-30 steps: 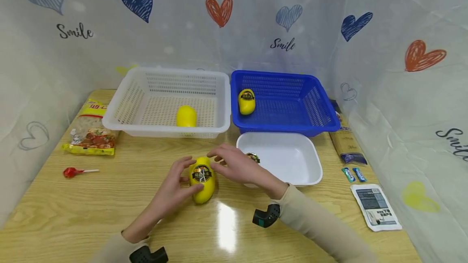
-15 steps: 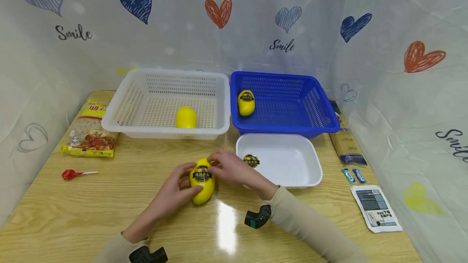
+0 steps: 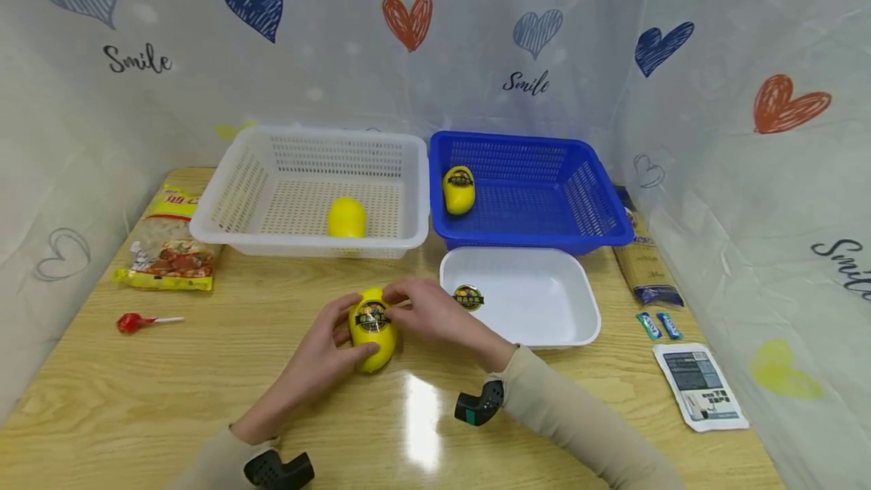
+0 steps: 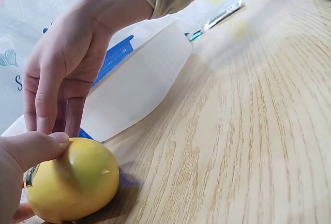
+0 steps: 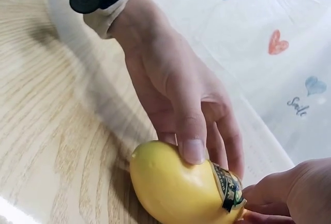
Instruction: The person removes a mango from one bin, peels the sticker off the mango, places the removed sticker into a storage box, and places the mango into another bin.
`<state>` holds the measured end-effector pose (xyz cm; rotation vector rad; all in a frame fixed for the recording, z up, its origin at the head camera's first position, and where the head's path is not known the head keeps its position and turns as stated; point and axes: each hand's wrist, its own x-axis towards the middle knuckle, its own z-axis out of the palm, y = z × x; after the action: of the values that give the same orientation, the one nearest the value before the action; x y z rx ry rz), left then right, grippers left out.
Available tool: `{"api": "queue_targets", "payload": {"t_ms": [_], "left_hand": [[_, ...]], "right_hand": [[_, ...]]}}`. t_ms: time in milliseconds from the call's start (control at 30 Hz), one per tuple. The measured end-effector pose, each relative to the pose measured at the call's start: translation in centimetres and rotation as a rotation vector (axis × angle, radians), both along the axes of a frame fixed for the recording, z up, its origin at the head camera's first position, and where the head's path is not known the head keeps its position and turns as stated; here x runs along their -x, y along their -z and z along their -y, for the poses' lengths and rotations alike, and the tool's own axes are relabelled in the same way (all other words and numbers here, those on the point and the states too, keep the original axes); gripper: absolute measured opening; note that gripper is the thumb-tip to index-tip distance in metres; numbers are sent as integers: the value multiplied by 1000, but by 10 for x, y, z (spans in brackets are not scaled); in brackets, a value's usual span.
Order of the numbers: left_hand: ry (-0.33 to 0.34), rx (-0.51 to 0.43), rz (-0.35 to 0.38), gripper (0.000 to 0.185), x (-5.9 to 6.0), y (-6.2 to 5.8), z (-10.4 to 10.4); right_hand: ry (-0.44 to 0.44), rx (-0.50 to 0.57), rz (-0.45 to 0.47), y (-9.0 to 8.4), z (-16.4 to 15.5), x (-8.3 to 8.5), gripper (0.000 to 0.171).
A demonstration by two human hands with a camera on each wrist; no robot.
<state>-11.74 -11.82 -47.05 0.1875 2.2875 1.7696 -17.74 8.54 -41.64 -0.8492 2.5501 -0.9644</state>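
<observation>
My left hand grips a yellow mango on the table, its thumb on the near side and its fingers around the left. A round dark sticker faces up on the mango. With bent fingers, my right hand pinches at the sticker's right edge, which lifts slightly in the right wrist view, where the same mango lies under the left thumb. Another dark sticker lies at the left end of the white tray, beside my right hand.
Behind stand a white basket with a plain yellow mango and a blue basket with a stickered mango. Left are a food bag and a red lollipop. Several packages, including a flat white packet, line the right edge.
My right hand has come down from above the mango onto its sticker, and the tray's sticker shows more fully. The mango in my left hand has shifted slightly left and away from me.
</observation>
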Motion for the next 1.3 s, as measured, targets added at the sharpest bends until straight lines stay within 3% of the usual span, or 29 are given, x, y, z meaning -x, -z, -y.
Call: {"api": "queue_targets", "payload": {"t_ms": [133, 267, 433, 600, 800, 867, 1067, 1300], "left_hand": [[23, 4, -36, 80, 4, 0, -1], [34, 24, -89, 77, 5, 0, -2], [34, 60, -154, 76, 5, 0, -4], [22, 82, -171, 76, 4, 0, -4], [25, 73, -165, 77, 4, 1, -3], [30, 69, -163, 77, 4, 1, -3], [32, 78, -165, 76, 3, 3, -2], [17, 100, -166, 74, 5, -2, -4]], "right_hand": [[50, 25, 38, -1, -1, 4, 12], [88, -15, 46, 0, 1, 9, 7], [65, -81, -3, 2, 4, 13, 19], [-4, -100, -15, 1, 8, 12, 19], [85, -43, 48, 4, 7, 7, 3], [105, -16, 59, 4, 7, 5, 4], [24, 10, 5, 3, 8, 2, 10], [-68, 52, -92, -1, 4, -3, 5]]}}
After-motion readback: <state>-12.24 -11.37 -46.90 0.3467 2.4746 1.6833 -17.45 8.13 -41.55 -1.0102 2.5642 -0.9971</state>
